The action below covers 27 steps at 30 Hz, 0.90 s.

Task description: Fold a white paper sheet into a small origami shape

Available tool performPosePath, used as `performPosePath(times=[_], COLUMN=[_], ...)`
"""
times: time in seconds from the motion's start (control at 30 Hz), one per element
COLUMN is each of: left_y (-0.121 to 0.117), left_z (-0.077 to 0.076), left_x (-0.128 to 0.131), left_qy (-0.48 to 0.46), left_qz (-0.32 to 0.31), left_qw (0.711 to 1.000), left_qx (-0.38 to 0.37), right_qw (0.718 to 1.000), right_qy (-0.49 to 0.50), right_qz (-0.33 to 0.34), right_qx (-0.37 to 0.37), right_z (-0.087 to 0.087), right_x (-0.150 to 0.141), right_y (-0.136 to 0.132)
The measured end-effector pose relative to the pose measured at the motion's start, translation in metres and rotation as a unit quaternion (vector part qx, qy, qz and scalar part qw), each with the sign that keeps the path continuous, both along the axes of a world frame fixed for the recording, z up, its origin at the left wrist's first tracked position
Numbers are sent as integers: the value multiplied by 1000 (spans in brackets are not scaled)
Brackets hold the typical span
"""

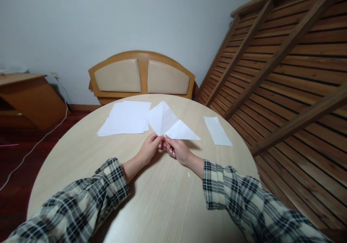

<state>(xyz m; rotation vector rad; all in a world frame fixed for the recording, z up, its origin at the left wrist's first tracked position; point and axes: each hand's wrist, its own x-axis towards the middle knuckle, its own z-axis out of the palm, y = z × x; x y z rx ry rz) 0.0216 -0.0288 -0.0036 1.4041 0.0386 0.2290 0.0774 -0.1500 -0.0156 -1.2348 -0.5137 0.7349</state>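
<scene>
A creased white sheet of paper [168, 121] is held above the table, its folds running out from the near edge where the fingers meet. My left hand [149, 147] pinches that near edge between thumb and fingers. Right beside it, almost touching, my right hand [179, 150] grips the same edge with its fingers curled beneath. The paper spreads away from both hands, one pointed corner at the far side and another to the right. What the fingertips do under the sheet is partly hidden.
On the round wooden table [151, 203], a stack of white paper [126, 117] lies at the back left. A white paper strip [217, 131] rests at the right, and a small white scrap [189, 175] sits nearer. Beyond are a headboard [144, 71] and leaning wooden slats [292, 73].
</scene>
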Motion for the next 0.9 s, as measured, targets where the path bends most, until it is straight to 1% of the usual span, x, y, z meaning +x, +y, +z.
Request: performPosePath(times=[0.07, 0.13, 0.2, 0.27, 0.37, 0.53, 0.6, 0.77, 0.9], left_y=[2, 5, 6, 7, 9, 13, 14, 13, 13], left_z=[0, -1, -2, -3, -4, -2, 0, 3, 4], left_x=[0, 0, -1, -1, -2, -5, -7, -8, -9], left_qy=[6, -1, -3, 6, 14, 16, 18, 25, 28], left_qz=[-52, -89, -112, -135, -158, -166, -165, -147, -125], left_qw=[999, 995, 993, 991, 987, 980, 977, 976, 975], left_qx=[13, 35, 37, 20, 23, 109, 132, 161, 179], right_qw=[1000, 998, 997, 995, 994, 995, 996, 996, 997], right_qy=[3, 8, 17, 27, 29, 13, 9, 13, -4], right_qz=[27, 53, 79, 98, 109, 98, 91, 84, 75], right_qx=[10, 9, 9, 11, 8, 4, 9, 14, 12], right_z=[1, 2, 3, 4, 5, 5, 5, 7, 5], right_x=[2, 4, 7, 8, 9, 7, 5, 2, 2], right_y=[-3, -7, -9, -11, -12, -12, -12, -13, -13])
